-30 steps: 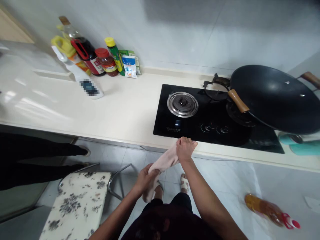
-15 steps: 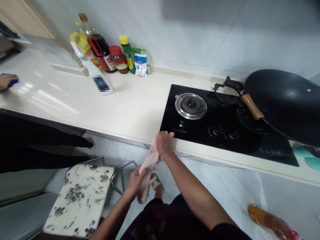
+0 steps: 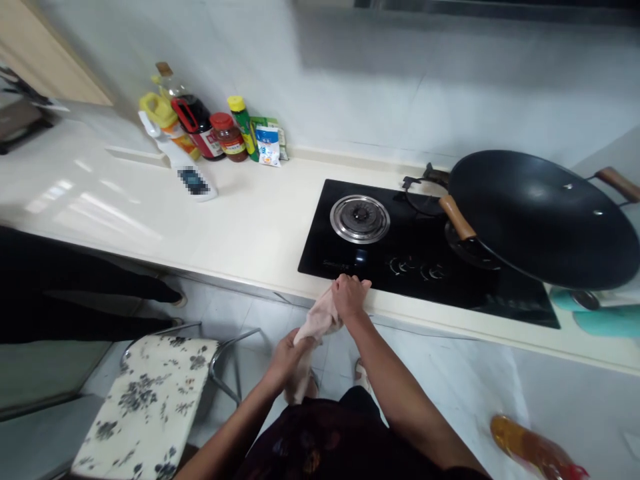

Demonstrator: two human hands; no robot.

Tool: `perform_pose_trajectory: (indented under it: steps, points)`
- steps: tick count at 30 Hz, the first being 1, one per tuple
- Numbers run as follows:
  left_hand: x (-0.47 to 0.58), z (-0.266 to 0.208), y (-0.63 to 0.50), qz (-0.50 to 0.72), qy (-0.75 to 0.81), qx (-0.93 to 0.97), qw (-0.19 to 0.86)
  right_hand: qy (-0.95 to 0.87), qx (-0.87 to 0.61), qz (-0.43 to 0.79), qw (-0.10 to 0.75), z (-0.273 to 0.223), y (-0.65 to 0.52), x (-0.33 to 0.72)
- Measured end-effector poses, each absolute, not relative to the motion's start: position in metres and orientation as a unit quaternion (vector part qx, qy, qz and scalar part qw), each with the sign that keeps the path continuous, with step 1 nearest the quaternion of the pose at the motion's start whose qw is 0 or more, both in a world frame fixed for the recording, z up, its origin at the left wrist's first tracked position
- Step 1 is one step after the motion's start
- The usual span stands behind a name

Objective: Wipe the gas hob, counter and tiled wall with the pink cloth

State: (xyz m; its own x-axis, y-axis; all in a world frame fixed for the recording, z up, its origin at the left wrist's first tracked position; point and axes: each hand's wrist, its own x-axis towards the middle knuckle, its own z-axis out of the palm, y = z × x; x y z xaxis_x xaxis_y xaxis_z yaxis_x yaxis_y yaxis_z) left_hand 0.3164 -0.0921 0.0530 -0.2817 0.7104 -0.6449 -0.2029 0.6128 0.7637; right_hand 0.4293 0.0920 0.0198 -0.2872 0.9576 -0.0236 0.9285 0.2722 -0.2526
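Between my two hands stretches a pale pink cloth (image 3: pixel 320 319), hanging in front of the counter's front edge. My left hand (image 3: pixel 290 357) grips it lower down, and its loose end drops toward the floor. Higher up, my right hand (image 3: pixel 350 295) is closed round the cloth's upper end, right at the counter edge by the front of the black gas stove (image 3: pixel 330 250). On the stove, the left burner (image 3: pixel 360 219) is bare, while a large black wok (image 3: pixel 540 213) with wooden handles sits over the right one.
Along the wall stand a white spray bottle (image 3: pixel 175 157), a dark sauce bottle (image 3: pixel 200 127), a red-lidded jar (image 3: pixel 229 137) and a white-blue packet (image 3: pixel 269 147). A flowered chair (image 3: pixel 145 400) and an amber bottle (image 3: pixel 535 447) are below. Another person's dark-clothed legs (image 3: pixel 85 287) show at left.
My right hand has slid right along the counter's front edge with the cloth. My view has shifted right, showing more of the wok. The other person's hand with a blue cloth has left view.
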Motion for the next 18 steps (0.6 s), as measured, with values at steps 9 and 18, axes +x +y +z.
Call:
perform_pose_trajectory:
  steps: [9,18]
  points:
    - [0.395,0.054,-0.045,0.349,0.663,0.274,0.603,-0.71,-0.691,0.116,0.065,0.027,0.102,0.55]
    - [0.484,0.075,-0.01,0.249,0.637,0.359,0.636,-0.613,-0.785,0.071,0.054,0.019,0.114,0.684]
